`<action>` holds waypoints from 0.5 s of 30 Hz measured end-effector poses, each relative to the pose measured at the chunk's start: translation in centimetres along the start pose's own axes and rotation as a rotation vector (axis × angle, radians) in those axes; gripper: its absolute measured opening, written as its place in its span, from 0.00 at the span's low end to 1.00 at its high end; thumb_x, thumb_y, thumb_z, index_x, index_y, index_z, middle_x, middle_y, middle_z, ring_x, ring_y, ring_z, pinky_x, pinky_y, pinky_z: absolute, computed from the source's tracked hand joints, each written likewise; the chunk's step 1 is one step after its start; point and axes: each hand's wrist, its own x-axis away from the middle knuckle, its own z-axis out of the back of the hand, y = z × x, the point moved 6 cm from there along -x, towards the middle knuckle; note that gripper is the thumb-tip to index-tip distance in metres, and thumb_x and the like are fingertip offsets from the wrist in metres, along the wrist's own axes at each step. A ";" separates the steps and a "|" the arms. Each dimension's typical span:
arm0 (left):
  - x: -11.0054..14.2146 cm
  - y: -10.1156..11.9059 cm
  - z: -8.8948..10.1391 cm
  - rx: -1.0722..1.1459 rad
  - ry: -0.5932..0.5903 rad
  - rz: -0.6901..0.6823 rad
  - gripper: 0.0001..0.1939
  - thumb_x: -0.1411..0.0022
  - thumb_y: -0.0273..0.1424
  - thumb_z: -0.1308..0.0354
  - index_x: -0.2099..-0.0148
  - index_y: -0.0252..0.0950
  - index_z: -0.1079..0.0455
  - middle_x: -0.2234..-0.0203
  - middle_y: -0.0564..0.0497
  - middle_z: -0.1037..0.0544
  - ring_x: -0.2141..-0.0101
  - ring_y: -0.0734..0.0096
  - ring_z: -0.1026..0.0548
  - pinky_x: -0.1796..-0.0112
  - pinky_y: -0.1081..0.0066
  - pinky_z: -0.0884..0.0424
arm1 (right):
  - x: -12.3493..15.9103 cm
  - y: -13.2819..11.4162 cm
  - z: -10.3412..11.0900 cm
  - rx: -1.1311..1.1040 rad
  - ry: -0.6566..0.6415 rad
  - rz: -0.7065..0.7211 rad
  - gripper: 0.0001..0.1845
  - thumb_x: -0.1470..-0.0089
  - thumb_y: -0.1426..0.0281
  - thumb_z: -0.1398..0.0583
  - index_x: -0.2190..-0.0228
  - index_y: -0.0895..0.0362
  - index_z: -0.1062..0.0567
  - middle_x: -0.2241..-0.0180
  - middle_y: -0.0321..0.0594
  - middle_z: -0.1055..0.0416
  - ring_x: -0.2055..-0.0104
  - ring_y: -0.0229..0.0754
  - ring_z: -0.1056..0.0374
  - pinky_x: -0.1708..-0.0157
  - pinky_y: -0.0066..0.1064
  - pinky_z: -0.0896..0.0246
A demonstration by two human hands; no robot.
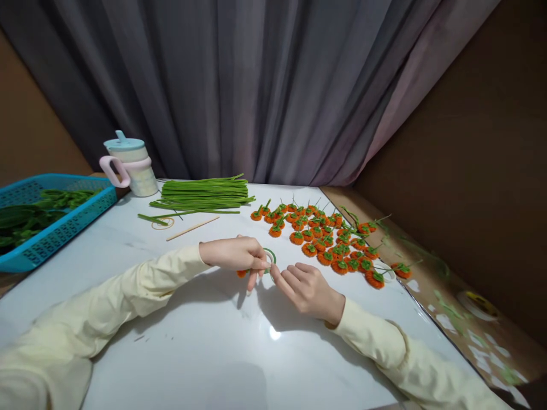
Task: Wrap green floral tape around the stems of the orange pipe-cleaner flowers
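The roll, a green-rimmed ring (274,255), lies between the hands: right of the left hand (237,252), at its fingertips, and just left of the right hand's (305,287) fingertips. The left hand is partly closed with its thumb and fingers on the roll; an orange piece (241,273) shows beneath it. The right hand is curled; whether it grips anything cannot be told. Orange pompoms (325,258) lie beyond the right hand, green stems (205,193) beyond the left.

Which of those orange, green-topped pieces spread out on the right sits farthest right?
The orange piece just right of the white round thing; every other one lies farther left.
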 end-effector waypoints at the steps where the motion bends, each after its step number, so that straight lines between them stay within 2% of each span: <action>1: -0.2 -0.3 -0.2 0.062 -0.039 -0.003 0.15 0.38 0.36 0.52 0.72 0.33 0.33 0.86 0.55 0.27 0.79 0.76 0.35 0.70 0.76 0.39 | 0.0 -0.1 0.1 0.043 0.006 0.035 0.13 0.43 0.81 0.54 0.64 0.68 0.31 0.83 0.37 0.38 0.82 0.36 0.44 0.81 0.31 0.56; 3: -0.7 -0.6 -0.5 0.161 -0.096 -0.049 0.15 0.38 0.39 0.51 0.71 0.34 0.34 0.86 0.55 0.28 0.79 0.76 0.35 0.73 0.76 0.40 | -0.1 0.1 0.4 0.087 -0.003 0.056 0.13 0.43 0.81 0.53 0.65 0.68 0.30 0.83 0.37 0.38 0.81 0.36 0.43 0.80 0.31 0.56; 6: -1.4 -0.5 -0.1 0.230 -0.051 -0.164 0.15 0.38 0.39 0.50 0.71 0.34 0.36 0.85 0.55 0.28 0.77 0.76 0.33 0.71 0.76 0.39 | 0.0 1.3 1.4 0.075 -0.069 -0.012 0.14 0.42 0.80 0.53 0.63 0.68 0.29 0.82 0.37 0.37 0.80 0.35 0.42 0.80 0.31 0.55; 9: -2.0 -0.4 0.9 0.283 0.102 -0.233 0.14 0.38 0.39 0.50 0.69 0.33 0.38 0.81 0.52 0.25 0.76 0.76 0.32 0.71 0.75 0.39 | 1.3 2.9 3.9 0.081 -0.114 -0.221 0.15 0.39 0.73 0.51 0.53 0.68 0.33 0.82 0.35 0.35 0.79 0.35 0.40 0.79 0.29 0.53; 11: -2.7 -0.5 1.9 0.294 0.228 -0.260 0.13 0.38 0.40 0.50 0.66 0.34 0.40 0.75 0.50 0.23 0.74 0.75 0.30 0.72 0.75 0.40 | 3.4 3.2 5.9 0.099 -0.128 -0.382 0.18 0.38 0.70 0.50 0.49 0.66 0.36 0.83 0.33 0.37 0.81 0.35 0.42 0.80 0.28 0.53; 13: -3.8 -0.7 2.8 0.278 0.353 -0.278 0.13 0.38 0.40 0.51 0.65 0.34 0.42 0.72 0.48 0.22 0.73 0.74 0.29 0.73 0.76 0.41 | 6.4 2.4 7.6 0.081 -0.131 -0.502 0.18 0.38 0.70 0.51 0.49 0.65 0.36 0.84 0.32 0.39 0.83 0.34 0.43 0.81 0.28 0.53; 15: -5.2 -0.9 3.7 0.250 0.457 -0.294 0.12 0.38 0.40 0.52 0.66 0.35 0.44 0.72 0.46 0.22 0.71 0.72 0.28 0.73 0.75 0.40 | 10.1 0.9 8.6 0.010 -0.119 -0.648 0.18 0.38 0.70 0.51 0.49 0.63 0.35 0.83 0.33 0.37 0.82 0.34 0.41 0.80 0.27 0.49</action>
